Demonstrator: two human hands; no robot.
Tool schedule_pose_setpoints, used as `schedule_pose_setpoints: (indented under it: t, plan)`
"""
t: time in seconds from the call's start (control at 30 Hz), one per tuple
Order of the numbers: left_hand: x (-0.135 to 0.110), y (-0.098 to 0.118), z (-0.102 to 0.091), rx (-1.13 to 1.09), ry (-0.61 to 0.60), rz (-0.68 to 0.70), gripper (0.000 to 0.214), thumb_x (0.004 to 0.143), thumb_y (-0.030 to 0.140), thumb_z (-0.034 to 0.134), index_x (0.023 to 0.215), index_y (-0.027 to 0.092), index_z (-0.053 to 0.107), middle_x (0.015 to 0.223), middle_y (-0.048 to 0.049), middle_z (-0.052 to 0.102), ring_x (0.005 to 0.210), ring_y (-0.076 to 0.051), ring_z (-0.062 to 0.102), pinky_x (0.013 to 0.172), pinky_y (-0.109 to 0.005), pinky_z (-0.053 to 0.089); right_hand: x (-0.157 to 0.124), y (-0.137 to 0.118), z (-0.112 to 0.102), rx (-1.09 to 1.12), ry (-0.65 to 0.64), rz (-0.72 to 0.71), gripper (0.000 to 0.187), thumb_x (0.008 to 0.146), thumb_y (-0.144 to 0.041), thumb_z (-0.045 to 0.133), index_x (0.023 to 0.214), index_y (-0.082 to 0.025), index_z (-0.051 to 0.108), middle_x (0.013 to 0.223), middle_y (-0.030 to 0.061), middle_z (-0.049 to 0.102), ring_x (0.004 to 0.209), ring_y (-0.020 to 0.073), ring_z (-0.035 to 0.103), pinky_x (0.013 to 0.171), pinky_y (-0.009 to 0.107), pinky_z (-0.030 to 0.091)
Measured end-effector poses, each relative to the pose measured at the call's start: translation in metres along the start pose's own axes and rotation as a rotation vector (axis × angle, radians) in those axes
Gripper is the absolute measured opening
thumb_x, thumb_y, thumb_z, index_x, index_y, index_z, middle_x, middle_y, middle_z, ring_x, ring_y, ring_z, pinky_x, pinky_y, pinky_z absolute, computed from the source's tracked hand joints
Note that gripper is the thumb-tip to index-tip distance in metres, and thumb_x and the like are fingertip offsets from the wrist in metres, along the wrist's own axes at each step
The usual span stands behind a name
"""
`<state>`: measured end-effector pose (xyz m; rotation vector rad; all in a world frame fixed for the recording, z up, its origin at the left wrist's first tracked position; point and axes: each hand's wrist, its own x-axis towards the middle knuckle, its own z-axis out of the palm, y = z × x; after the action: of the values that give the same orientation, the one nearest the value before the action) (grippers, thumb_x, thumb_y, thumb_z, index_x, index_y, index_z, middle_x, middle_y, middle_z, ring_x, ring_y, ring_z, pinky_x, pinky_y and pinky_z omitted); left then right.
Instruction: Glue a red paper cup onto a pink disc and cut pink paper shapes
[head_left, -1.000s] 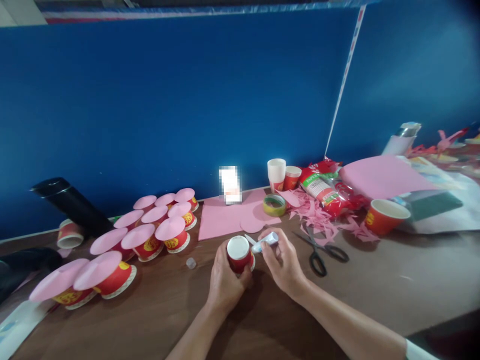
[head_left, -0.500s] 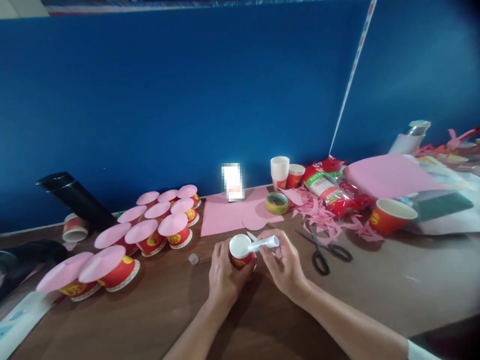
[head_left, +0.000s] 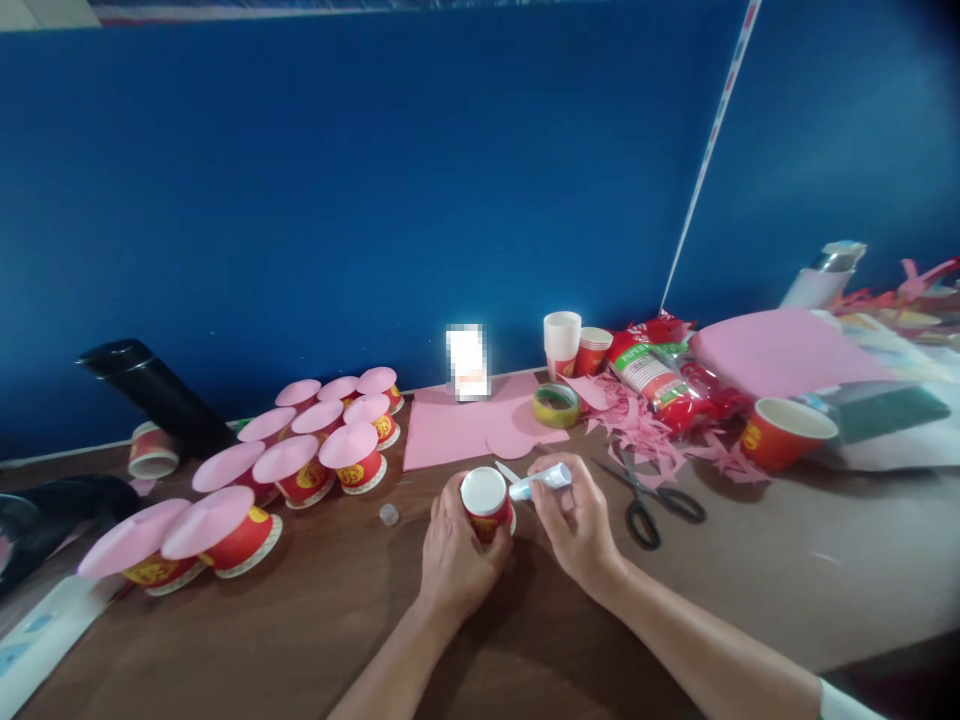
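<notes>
My left hand (head_left: 459,555) is wrapped round an upside-down red paper cup (head_left: 487,525), whose white base faces up. In my right hand (head_left: 581,520) is a glue stick (head_left: 541,482), its tip just right of the cup's base and apart from it. A pointed pale blade or strip (head_left: 508,472) shows beside the glue stick; its other end is hidden by my right hand. On the table left of the cup lies a small clear cap (head_left: 388,515). Black-handled scissors (head_left: 652,510) rest to the right of my right hand.
Several red cups topped with pink paper discs (head_left: 285,458) stand at left. Behind my hands are pink sheets (head_left: 442,430), a tape roll (head_left: 556,405) and a lit phone (head_left: 469,362). Pink paper scraps (head_left: 637,420), a red packet (head_left: 652,375) and another cup (head_left: 787,435) are at right.
The glue stick in my right hand has moved right, off the cup's white base. My left hand still holds the cup in nearly the same place.
</notes>
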<state>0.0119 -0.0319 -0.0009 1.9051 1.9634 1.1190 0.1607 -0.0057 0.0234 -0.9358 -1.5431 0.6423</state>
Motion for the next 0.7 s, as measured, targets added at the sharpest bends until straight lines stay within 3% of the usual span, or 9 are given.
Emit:
schedule_pose_setpoints:
  t: [0.4, 0.7]
  plan:
    - [0.0011, 0.0036, 0.0002, 0.064, 0.016, -0.001, 0.035, 0.072, 0.037, 0.054, 0.102, 0.02, 0.044, 0.094, -0.0071, 0.054, 0.091, -0.024, 0.053, 0.076, -0.038, 0.044, -0.0035, 0.0003, 0.0009, 0.022, -0.127, -0.097, 0.011, 0.082, -0.022, 0.049, 0.093, -0.02, 0.05, 0.086, 0.0045, 0.056, 0.078, 0.0162, 0.055, 0.074, 0.028, 0.045]
    - [0.0011, 0.0027, -0.0006, 0.043, 0.025, 0.0, 0.035, 0.071, 0.036, 0.056, 0.1, 0.02, 0.045, 0.094, -0.0066, 0.054, 0.091, -0.024, 0.053, 0.076, -0.037, 0.044, -0.0014, -0.0001, -0.0014, -0.062, -0.127, -0.071, 0.005, 0.083, -0.02, 0.046, 0.088, -0.019, 0.048, 0.082, 0.004, 0.053, 0.076, 0.0159, 0.052, 0.073, 0.028, 0.043]
